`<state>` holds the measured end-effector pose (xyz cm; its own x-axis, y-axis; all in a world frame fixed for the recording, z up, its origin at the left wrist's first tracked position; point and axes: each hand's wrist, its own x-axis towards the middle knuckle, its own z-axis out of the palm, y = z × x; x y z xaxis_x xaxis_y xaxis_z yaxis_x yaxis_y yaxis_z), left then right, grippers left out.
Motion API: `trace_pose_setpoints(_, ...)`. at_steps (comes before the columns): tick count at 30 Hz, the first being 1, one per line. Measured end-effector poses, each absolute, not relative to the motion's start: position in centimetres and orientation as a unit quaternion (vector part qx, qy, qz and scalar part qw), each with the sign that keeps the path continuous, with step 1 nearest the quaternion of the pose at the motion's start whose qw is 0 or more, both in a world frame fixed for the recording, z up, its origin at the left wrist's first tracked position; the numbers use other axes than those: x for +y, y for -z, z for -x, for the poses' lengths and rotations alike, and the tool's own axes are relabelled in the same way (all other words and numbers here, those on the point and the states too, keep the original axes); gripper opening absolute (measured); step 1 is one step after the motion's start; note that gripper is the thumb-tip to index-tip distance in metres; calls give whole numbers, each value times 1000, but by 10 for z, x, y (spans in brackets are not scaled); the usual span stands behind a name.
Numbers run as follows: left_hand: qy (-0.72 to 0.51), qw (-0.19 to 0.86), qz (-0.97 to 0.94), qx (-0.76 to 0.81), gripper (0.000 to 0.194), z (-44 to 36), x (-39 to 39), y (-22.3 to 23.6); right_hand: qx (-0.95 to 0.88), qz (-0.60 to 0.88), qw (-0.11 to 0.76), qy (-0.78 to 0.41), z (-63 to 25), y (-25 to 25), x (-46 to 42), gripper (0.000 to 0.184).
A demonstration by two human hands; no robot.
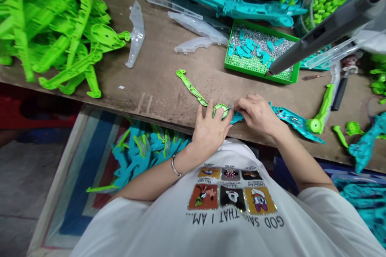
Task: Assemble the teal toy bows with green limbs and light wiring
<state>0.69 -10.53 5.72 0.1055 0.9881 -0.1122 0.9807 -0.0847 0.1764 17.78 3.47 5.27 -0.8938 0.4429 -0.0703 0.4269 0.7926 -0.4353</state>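
Observation:
At the table's near edge lies a lime-green plastic arm [193, 89] with a round hub, meeting a turquoise plastic piece [237, 117]. My left hand [210, 126] holds this joined part against the table, its fingers spread around the hub. My right hand [257, 114] is closed in a pinch over the turquoise piece; whatever lies between those fingertips is too small to make out. Beside my right wrist rests a turquoise plastic shell [289, 117] with a green arm [322, 112] at its far end.
A green tray [259, 73] holds screws and small turquoise pieces. Above it slants a grey powered screwdriver [316, 28]. Green parts [57, 28] pile up at left, turquoise shells [223, 2] at the back. Clear plastic pieces [137, 34] lie between. Finished-looking parts [144, 152] sit below the edge.

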Motion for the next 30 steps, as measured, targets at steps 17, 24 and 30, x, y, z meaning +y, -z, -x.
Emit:
trace_pose_setpoints(17,-15,99,-735,671,52,-8,-106,-55,-941,208,54,-262,-184,-44,40,16)
trace_pose_setpoints(24,-11,97,-743,662,55,-7,-109,-54,-957,184,40,-223,-179,-45,43,13)
trace_pose_setpoints(30,9,108,-737,668,63,-10,-107,-54,-963,157,37,-214,-185,-50,48,16)
